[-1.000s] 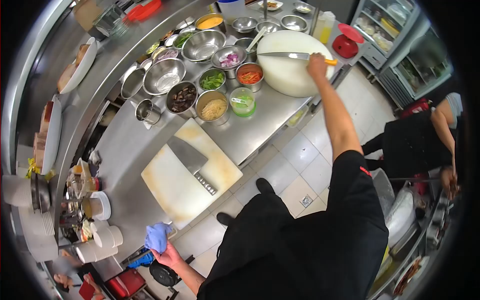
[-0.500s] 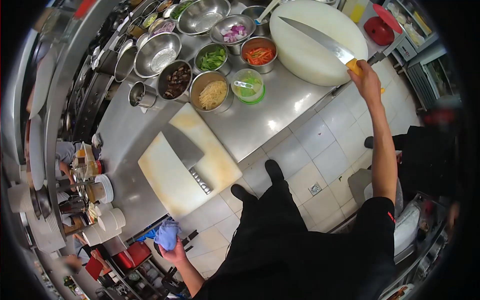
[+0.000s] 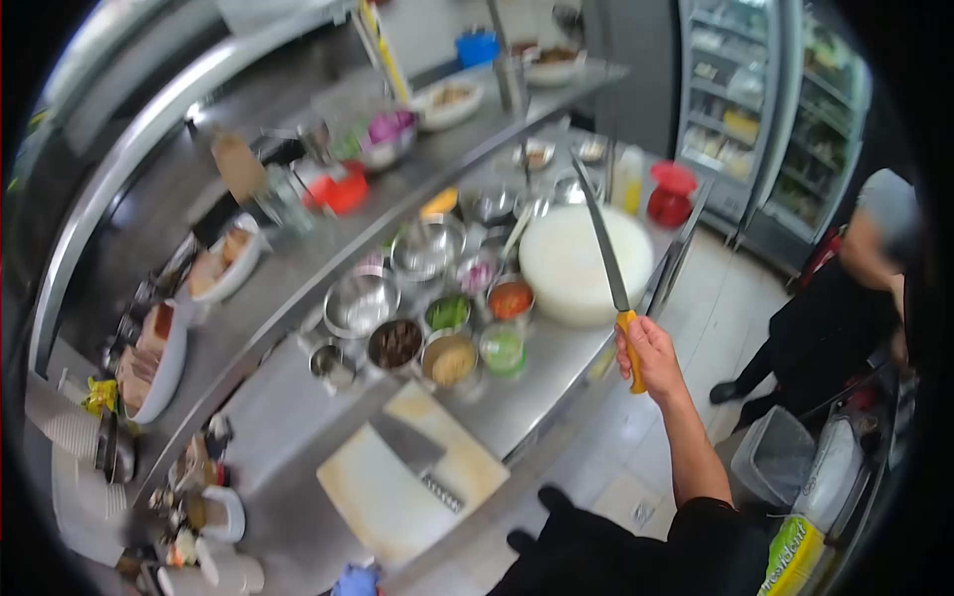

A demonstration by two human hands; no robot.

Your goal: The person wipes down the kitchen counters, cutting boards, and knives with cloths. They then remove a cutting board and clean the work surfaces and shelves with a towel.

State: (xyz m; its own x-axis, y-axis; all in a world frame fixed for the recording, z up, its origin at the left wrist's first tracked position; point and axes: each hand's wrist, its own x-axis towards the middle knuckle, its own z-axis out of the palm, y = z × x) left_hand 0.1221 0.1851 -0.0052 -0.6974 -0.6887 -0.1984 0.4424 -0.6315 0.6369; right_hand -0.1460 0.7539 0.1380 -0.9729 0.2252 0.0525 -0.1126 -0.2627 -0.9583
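My right hand (image 3: 653, 360) is closed round the yellow handle of a long knife (image 3: 607, 253). Its blade points up and away, in front of a thick round white chopping block (image 3: 556, 253). At the bottom edge shows part of a blue cloth (image 3: 356, 580); my left hand is outside the picture there. A cleaver (image 3: 415, 447) lies across two white cutting boards (image 3: 373, 492) on the steel counter. Beyond them stand metal bowls of shredded pale food (image 3: 450, 363), dark pieces (image 3: 396, 344), green slices (image 3: 448, 313) and orange-red strips (image 3: 511, 298).
A green-based tub (image 3: 503, 350) stands near the counter's front edge. A red pot (image 3: 673, 194) is at the far corner. A raised shelf (image 3: 397, 189) holds bowls and food. To the right, a co-worker (image 3: 835, 308) stands near a clear plastic bin (image 3: 773, 459).
The view has tilted up, showing the shelf and fridges. My right hand has drawn the knife back from the block, its blade raised. My left hand has dropped out of view.
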